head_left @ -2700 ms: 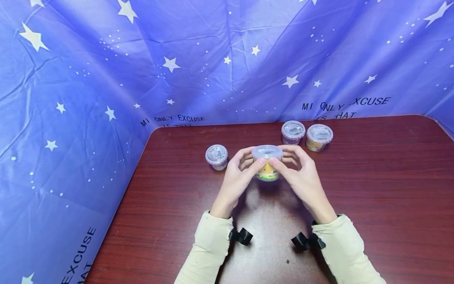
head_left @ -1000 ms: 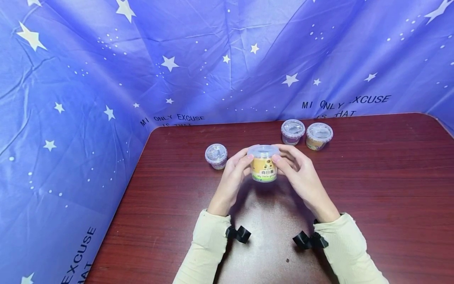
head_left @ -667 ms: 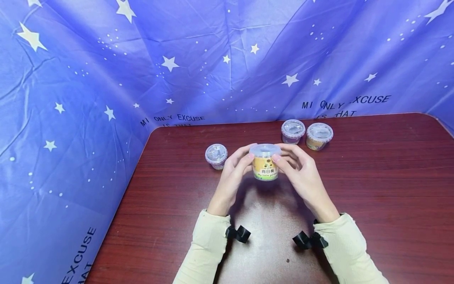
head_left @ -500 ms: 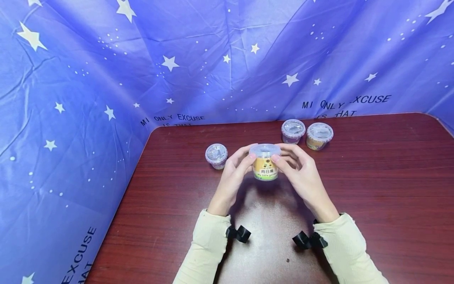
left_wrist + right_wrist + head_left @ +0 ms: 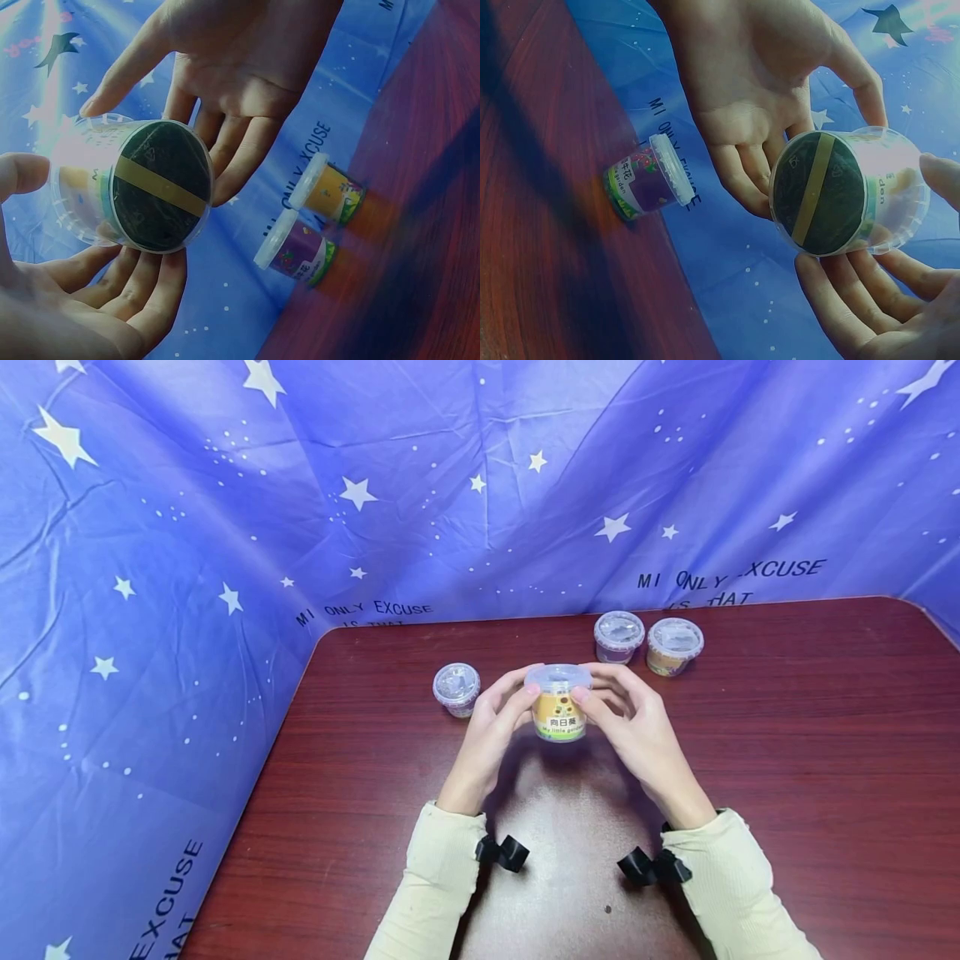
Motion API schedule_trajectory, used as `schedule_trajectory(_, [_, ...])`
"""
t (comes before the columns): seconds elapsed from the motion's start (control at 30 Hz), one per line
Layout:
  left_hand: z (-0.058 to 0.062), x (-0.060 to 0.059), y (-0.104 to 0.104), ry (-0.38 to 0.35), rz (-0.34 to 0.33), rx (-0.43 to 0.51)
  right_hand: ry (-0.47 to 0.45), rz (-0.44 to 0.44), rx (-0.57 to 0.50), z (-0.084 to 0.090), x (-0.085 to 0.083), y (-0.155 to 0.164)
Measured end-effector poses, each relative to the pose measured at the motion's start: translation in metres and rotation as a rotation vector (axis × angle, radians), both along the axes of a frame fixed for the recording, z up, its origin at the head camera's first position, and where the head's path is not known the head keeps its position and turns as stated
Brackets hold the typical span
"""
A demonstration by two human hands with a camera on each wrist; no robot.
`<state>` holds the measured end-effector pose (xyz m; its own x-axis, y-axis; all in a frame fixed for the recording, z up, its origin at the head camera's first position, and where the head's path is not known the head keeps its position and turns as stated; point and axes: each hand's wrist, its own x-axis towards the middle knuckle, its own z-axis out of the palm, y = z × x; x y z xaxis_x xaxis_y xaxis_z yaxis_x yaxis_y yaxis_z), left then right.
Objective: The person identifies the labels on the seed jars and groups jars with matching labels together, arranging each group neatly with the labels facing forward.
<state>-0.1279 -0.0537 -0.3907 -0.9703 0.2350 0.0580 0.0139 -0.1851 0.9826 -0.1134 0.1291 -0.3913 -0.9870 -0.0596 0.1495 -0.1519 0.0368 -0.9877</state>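
From the head view, the left hand point(image 5: 491, 727) and right hand point(image 5: 633, 727) pinched the yellow-labelled cup point(image 5: 558, 703) between thumbs and fingertips, lifted just above the table point(image 5: 787, 760). The left wrist view showed the cup's dark base point(image 5: 160, 196) unsupported, fingers point(image 5: 150, 289) curled beneath; a firmer side grip seemed wise. The right wrist view showed the same, with a purple cup point(image 5: 646, 184) resting beyond.

Yellow cup point(image 5: 558, 703): clear lid on, sunflower label facing me, upright, held off tabletop point(image 5: 787, 760) between fingers point(image 5: 522, 697) of my both hands; dark base, yellow stripe.
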Motion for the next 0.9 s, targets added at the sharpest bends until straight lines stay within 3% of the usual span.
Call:
schedule_trajectory(0.4, [-0.004, -0.003, 0.0, -0.018, 0.015, -0.031, -0.028, 0.007, 0.005, -0.002, -0.001, -0.001])
schedule_trajectory(0.9, [-0.01, -0.008, -0.021, -0.05, 0.029, -0.107, -0.053, 0.061, 0.051, -0.013, -0.012, -0.017])
